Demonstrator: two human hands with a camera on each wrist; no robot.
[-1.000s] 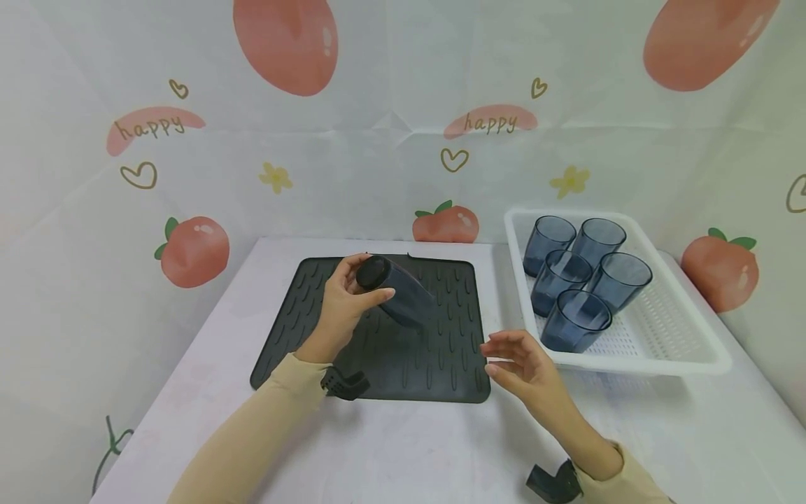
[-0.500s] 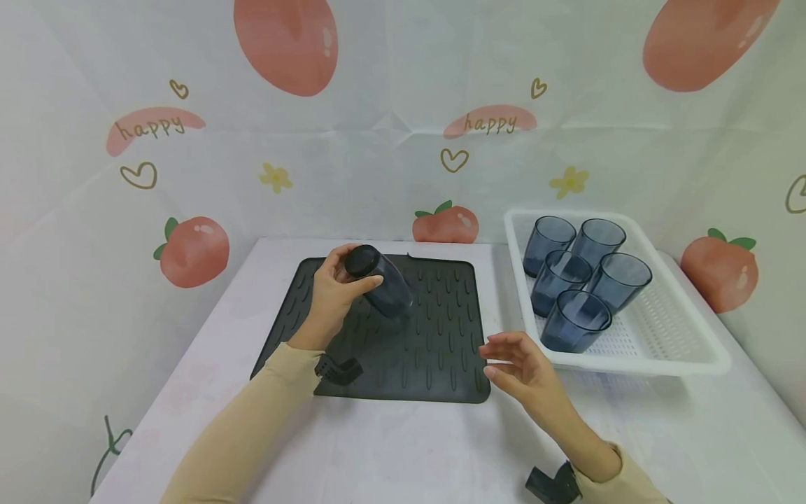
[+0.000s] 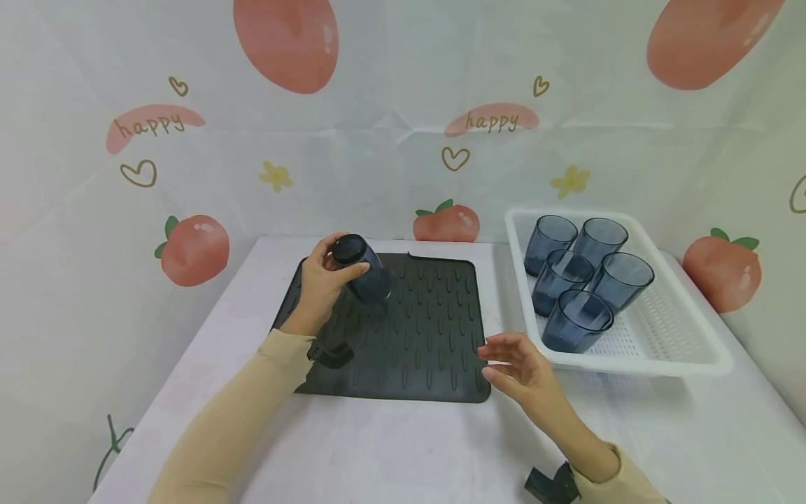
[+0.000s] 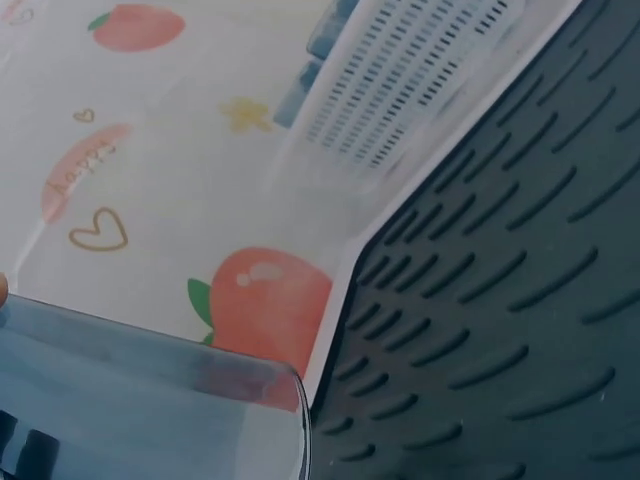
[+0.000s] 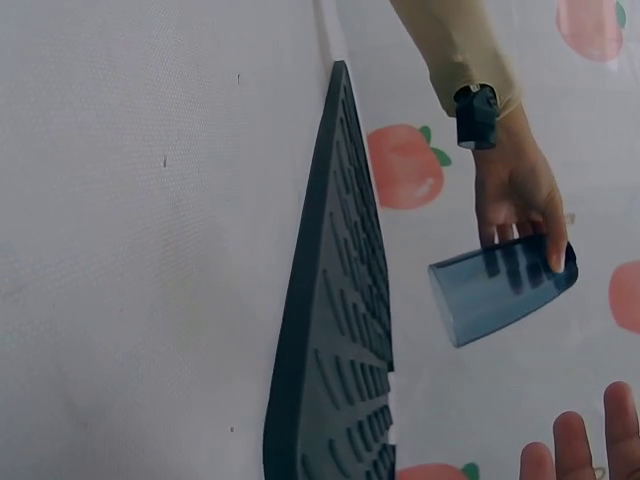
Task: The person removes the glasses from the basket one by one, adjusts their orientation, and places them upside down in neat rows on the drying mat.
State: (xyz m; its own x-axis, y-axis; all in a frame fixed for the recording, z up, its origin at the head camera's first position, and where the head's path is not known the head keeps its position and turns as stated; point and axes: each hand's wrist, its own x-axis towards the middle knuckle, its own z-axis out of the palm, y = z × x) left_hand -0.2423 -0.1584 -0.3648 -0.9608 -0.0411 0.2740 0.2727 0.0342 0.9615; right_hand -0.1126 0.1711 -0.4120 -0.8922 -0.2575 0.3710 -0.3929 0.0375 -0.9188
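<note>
In the head view my left hand (image 3: 321, 283) grips a blue-tinted drinking glass (image 3: 371, 281) near its dark base, thumb on the near side. The glass is tilted, base up and mouth down toward the right, over the back left of a black ridged drying mat (image 3: 422, 336). Its clear mouth end also shows in the left wrist view, and in the right wrist view the whole glass (image 5: 500, 290) appears above the mat. My right hand (image 3: 519, 367) holds nothing; its fingers are loosely bent beside the mat's right edge, left of a white basket (image 3: 667, 367).
Several blue glasses (image 3: 569, 322) stand mouth up in the left half of the basket, at the right of the white table (image 3: 403, 448). A white cloth (image 3: 352, 189) printed with fruit hangs behind the table. A green cord (image 3: 113, 444) is at the far left.
My left hand has moved left and toward the back with the glass, which now leans less, its mouth pointing more downward. My right hand has stayed almost still.
</note>
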